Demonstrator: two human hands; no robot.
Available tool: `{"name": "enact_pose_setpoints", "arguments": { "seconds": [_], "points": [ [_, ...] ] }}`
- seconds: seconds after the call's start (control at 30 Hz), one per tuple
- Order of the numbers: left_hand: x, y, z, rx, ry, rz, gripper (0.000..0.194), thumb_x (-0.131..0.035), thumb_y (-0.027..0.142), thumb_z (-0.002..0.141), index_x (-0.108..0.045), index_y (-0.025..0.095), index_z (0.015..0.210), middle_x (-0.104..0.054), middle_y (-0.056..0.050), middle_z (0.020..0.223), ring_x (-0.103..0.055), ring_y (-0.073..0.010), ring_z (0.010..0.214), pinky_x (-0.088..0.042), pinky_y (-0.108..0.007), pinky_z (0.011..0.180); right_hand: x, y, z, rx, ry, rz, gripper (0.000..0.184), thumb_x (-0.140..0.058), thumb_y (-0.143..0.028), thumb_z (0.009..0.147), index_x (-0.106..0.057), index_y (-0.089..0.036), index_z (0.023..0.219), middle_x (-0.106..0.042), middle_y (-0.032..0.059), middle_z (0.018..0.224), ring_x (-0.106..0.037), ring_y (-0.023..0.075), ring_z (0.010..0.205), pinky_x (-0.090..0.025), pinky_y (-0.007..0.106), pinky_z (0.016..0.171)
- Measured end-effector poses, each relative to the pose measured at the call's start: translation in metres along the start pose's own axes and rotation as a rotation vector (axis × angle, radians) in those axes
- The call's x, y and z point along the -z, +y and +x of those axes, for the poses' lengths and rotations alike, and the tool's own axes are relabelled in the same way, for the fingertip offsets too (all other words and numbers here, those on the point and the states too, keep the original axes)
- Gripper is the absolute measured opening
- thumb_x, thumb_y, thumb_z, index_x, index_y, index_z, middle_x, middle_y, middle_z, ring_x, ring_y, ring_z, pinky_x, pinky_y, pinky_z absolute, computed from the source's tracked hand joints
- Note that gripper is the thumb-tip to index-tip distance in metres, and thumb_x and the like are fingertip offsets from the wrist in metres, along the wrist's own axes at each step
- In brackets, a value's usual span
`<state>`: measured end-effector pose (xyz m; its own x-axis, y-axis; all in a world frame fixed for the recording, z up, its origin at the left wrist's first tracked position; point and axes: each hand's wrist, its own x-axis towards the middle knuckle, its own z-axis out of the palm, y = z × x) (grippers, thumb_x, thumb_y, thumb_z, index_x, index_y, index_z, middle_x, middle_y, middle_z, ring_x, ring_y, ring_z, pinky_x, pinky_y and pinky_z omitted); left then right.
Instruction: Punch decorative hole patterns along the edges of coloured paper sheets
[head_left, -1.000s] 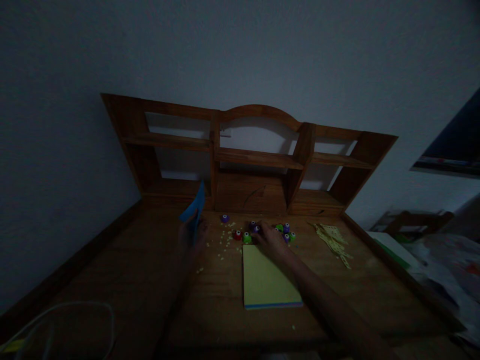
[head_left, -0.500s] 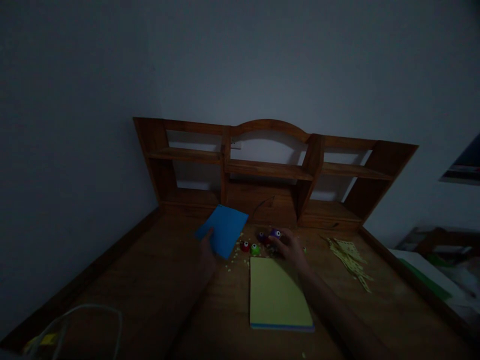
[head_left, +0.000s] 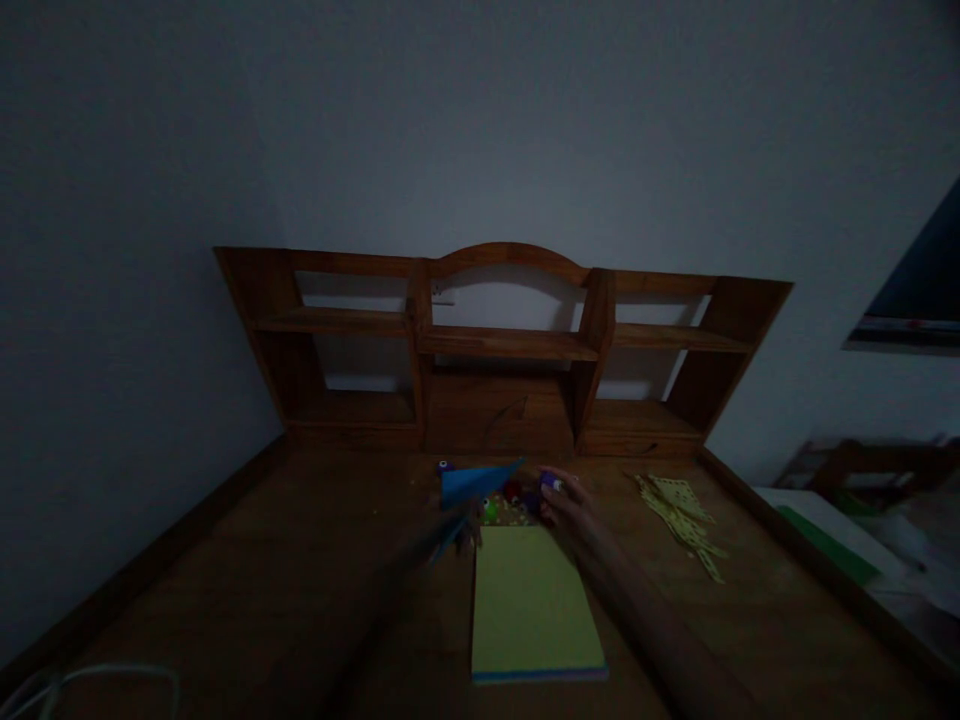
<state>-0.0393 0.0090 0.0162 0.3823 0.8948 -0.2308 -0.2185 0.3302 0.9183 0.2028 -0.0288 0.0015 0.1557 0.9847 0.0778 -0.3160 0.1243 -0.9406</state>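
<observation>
My left hand (head_left: 469, 526), partly blurred, is closed on a blue sheet of paper (head_left: 474, 483), which is tilted and looks bent or folded above the table. My right hand (head_left: 570, 505) grips a small purple paper punch (head_left: 550, 481) with a white eye on it. Between my hands stand a green punch (head_left: 490, 511), a red punch (head_left: 512, 491) and a dark purple punch (head_left: 531, 503), among pale paper bits. Another purple punch (head_left: 444, 467) shows behind the blue sheet's left end. Nearest me lies a stack of coloured paper (head_left: 534, 605), yellow on top.
Yellow paper strips full of holes (head_left: 684, 515) lie at the right of the wooden desk (head_left: 262, 560). A wooden shelf unit (head_left: 510, 345) runs along the back against the wall. At the lower left is a pale cable (head_left: 120, 670).
The blue paper has tipped from facing me to nearly edge-on and moved right, over the small punches. My right hand still holds the purple punch. The camera view has shifted slightly.
</observation>
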Motion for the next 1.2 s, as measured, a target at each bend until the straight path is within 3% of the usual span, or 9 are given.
{"name": "enact_pose_setpoints", "arguments": {
  "seconds": [0.1,0.17,0.27,0.43,0.6,0.73,0.93,1.07,1.2],
  "points": [
    [-0.001,-0.016,-0.007,0.025,-0.130,0.186,0.036,-0.080,0.035,0.065,-0.072,0.015,0.094,-0.073,-0.012,0.092,-0.069,-0.0259,0.079,-0.054,-0.032,0.071,0.000,0.000,-0.002,-0.033,-0.060,0.068,0.040,-0.069,-0.045,0.078,-0.063,-0.026,0.113,-0.067,0.0031,0.089,-0.063,0.0160,0.072,-0.050,0.027,0.063],
    [0.000,-0.019,-0.006,-0.019,-0.101,0.271,0.036,-0.080,0.037,0.065,-0.072,0.016,0.092,-0.073,-0.012,0.095,-0.068,-0.0268,0.083,-0.053,-0.033,0.074,0.002,0.002,-0.002,-0.049,-0.063,0.071,0.044,-0.070,-0.045,0.077,-0.062,-0.027,0.117,-0.068,0.0032,0.090,-0.064,0.0165,0.073,-0.050,0.028,0.065],
    [0.005,-0.014,0.001,-0.098,0.016,0.349,0.029,-0.078,0.040,0.066,-0.073,0.017,0.084,-0.074,-0.010,0.084,-0.068,-0.0267,0.076,-0.052,-0.032,0.069,0.008,0.005,0.001,-0.046,-0.022,0.065,0.051,-0.077,-0.041,0.072,-0.062,-0.025,0.117,-0.069,0.0040,0.093,-0.064,0.0168,0.073,-0.051,0.030,0.067],
    [0.016,-0.007,0.011,-0.115,0.169,0.347,0.035,-0.079,0.043,0.064,-0.072,0.015,0.084,-0.074,-0.012,0.084,-0.068,-0.0289,0.078,-0.053,-0.034,0.068,0.017,0.001,0.007,0.030,0.064,0.111,0.043,-0.078,-0.039,0.070,-0.065,-0.022,0.108,-0.069,0.0045,0.096,-0.063,0.0149,0.072,-0.052,0.028,0.068],
    [0.019,-0.009,0.011,-0.069,0.097,0.278,0.052,-0.083,0.042,0.059,-0.068,0.013,0.100,-0.073,-0.013,0.099,-0.069,-0.0301,0.089,-0.056,-0.041,0.080,0.009,-0.007,0.001,0.112,0.079,0.018,0.044,-0.084,-0.030,0.061,-0.065,-0.022,0.100,-0.070,0.0013,0.086,-0.062,0.0143,0.064,-0.050,0.026,0.059],
    [0.017,-0.006,0.007,-0.099,0.002,0.336,0.066,-0.087,0.039,0.053,-0.065,0.014,0.110,-0.070,-0.013,0.109,-0.067,-0.0312,0.097,-0.056,-0.043,0.085,0.001,-0.007,-0.004,0.127,0.026,-0.023,0.044,-0.086,-0.025,0.057,-0.066,-0.023,0.096,-0.071,0.0020,0.090,-0.066,0.0163,0.073,-0.051,0.027,0.065],
    [0.022,-0.005,0.012,-0.208,0.158,0.392,0.062,-0.084,0.044,0.057,-0.065,0.018,0.109,-0.070,-0.011,0.110,-0.067,-0.0295,0.101,-0.055,-0.040,0.086,-0.005,-0.008,-0.007,0.091,0.066,-0.005,0.046,-0.087,-0.030,0.053,-0.068,-0.022,0.095,-0.073,0.0040,0.086,-0.068,0.0185,0.072,-0.053,0.030,0.066],
    [0.024,-0.008,0.017,-0.229,0.182,0.418,0.062,-0.083,0.045,0.056,-0.065,0.018,0.109,-0.070,-0.011,0.110,-0.067,-0.0299,0.100,-0.056,-0.040,0.084,-0.006,-0.009,-0.008,0.048,0.031,0.000,0.046,-0.087,-0.033,0.054,-0.068,-0.020,0.093,-0.073,0.0054,0.086,-0.069,0.0193,0.072,-0.053,0.030,0.066],
    [0.023,-0.008,0.015,-0.219,0.176,0.428,0.062,-0.083,0.045,0.058,-0.064,0.019,0.111,-0.070,-0.011,0.111,-0.066,-0.0305,0.101,-0.056,-0.040,0.084,0.000,-0.004,-0.005,0.059,0.002,-0.086,0.042,-0.085,-0.036,0.058,-0.069,-0.020,0.094,-0.071,0.0025,0.074,-0.063,0.0137,0.058,-0.048,0.024,0.054]
  ]
}}
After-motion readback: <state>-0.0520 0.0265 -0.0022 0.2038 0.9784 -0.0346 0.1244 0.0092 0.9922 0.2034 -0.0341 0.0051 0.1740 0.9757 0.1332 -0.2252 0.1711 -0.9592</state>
